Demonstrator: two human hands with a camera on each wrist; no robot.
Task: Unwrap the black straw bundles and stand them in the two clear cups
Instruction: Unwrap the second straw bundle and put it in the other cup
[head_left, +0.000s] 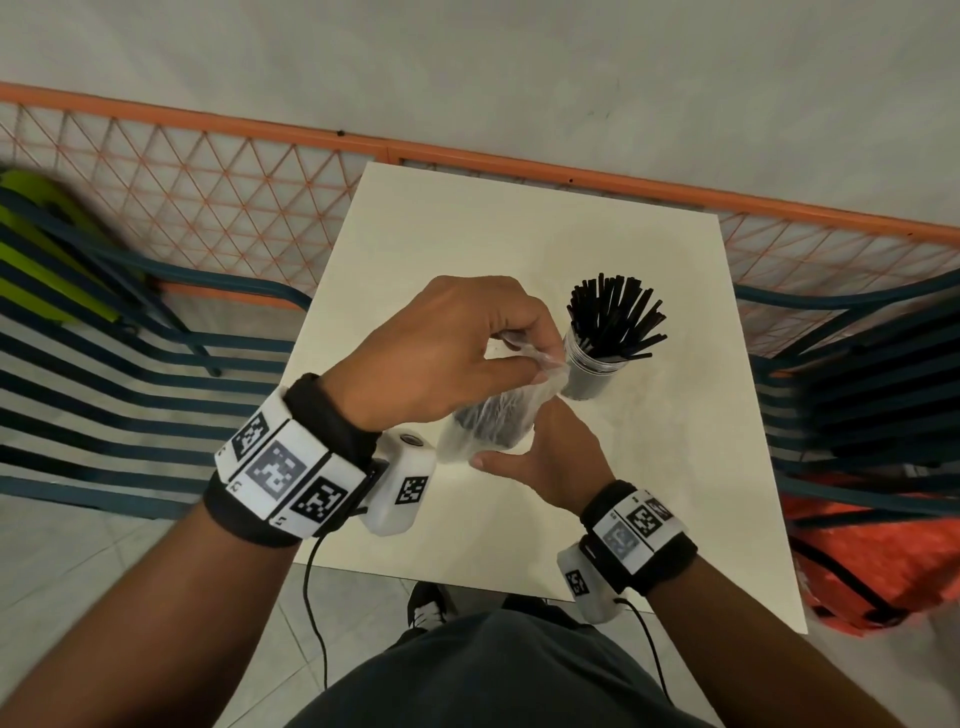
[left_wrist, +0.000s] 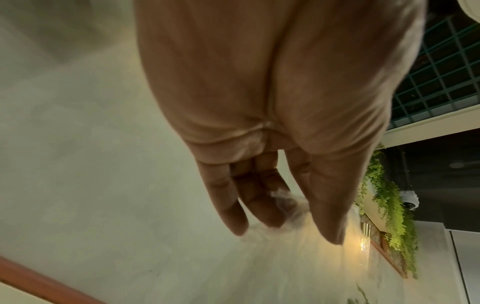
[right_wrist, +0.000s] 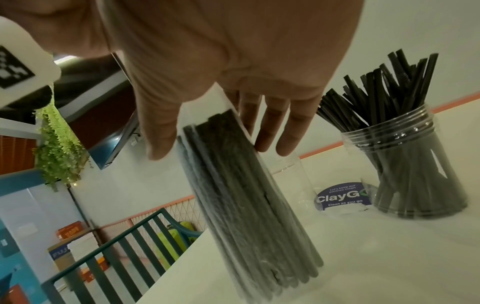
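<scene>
The left hand (head_left: 441, 353) pinches the clear wrapper (head_left: 540, 364) atop the straw bundle (right_wrist: 246, 201); the right hand (head_left: 550, 457) steadies it with straight fingers, beside the filled cup (head_left: 592, 369).

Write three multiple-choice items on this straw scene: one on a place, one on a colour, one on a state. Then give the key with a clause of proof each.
1. Where do the loose straws stand?
A. In a clear cup on the table
B. On the floor
C. On a chair

2. What colour are the straws?
A. White
B. Black
C. Green

3. What state is the bundle between the hands in?
A. Fully bare
B. In the cup
C. Wrapped in clear plastic

Key: 1 A, the straws fan out of the cup's rim; 2 B, every straw is dark; 3 C, the left hand pinches the wrap's top while the right hand steadies it.
</scene>
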